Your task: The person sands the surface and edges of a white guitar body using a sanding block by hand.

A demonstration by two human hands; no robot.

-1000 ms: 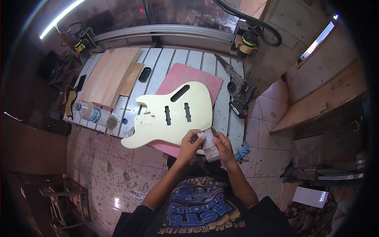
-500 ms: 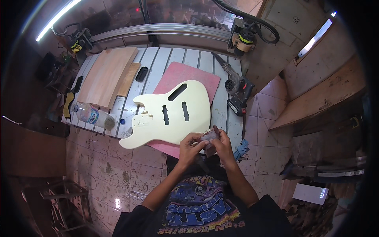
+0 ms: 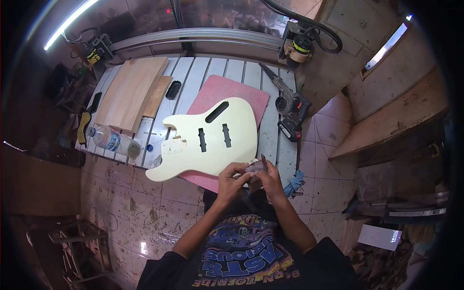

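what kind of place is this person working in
Most likely a small woodworking or guitar-making workshop: a cream guitar body lies on a slatted table, with wooden boards and a cordless blower on the same table.

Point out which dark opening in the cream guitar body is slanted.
The long upper opening in the guitar body; the two lower openings run nearly upright in the picture.

Two hands [image 3: 232,180] [image 3: 271,182], one guitar body [image 3: 212,140], one blower [image 3: 289,104]
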